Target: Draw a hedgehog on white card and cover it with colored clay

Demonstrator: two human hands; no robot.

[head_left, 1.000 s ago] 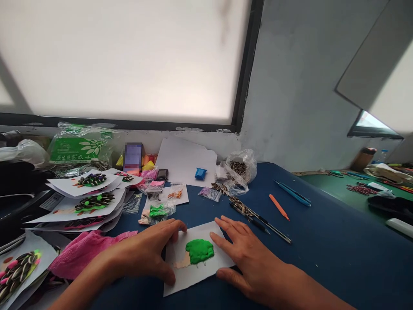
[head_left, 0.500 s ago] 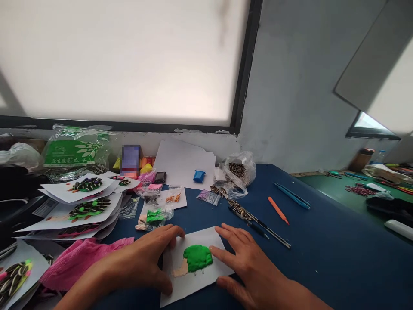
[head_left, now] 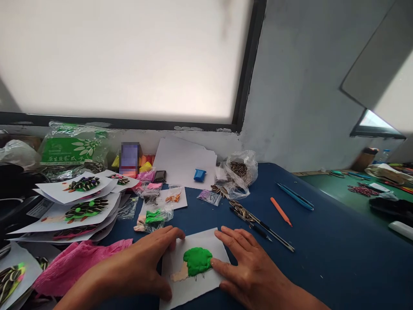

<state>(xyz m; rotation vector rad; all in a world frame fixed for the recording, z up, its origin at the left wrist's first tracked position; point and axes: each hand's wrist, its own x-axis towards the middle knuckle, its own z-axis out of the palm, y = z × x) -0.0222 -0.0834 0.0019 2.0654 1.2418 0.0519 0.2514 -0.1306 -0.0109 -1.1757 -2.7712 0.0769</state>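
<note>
A sheet of white paper (head_left: 196, 295) lies at the front of the blue table. It bears a green clay shape (head_left: 198, 260) with a peach clay part (head_left: 180, 273) at its left and small drawn legs below. My left hand (head_left: 145, 262) rests along the paper's left side, thumb and fingers apart, the thumb on its lower left edge. Over the right side my right hand (head_left: 251, 265) is spread. Its index fingertip touches the right edge of the green clay, and its thumb lies near the paper's lower right edge.
Finished-looking seed-and-clay pictures (head_left: 84, 206) are stacked at left, beside a pink cloth (head_left: 80, 267). Bagged green clay (head_left: 155, 216), a blue clay packet (head_left: 199, 175) and a bag of sunflower seeds (head_left: 238, 170) lie behind. Pens (head_left: 266, 230), an orange marker (head_left: 281, 212) and blue tweezers (head_left: 295, 196) lie right.
My right thumb has drawn slightly closer to the index finger. The index fingertip stays at the clay's right edge. The view has shifted slightly; the left hand keeps its place on the paper.
</note>
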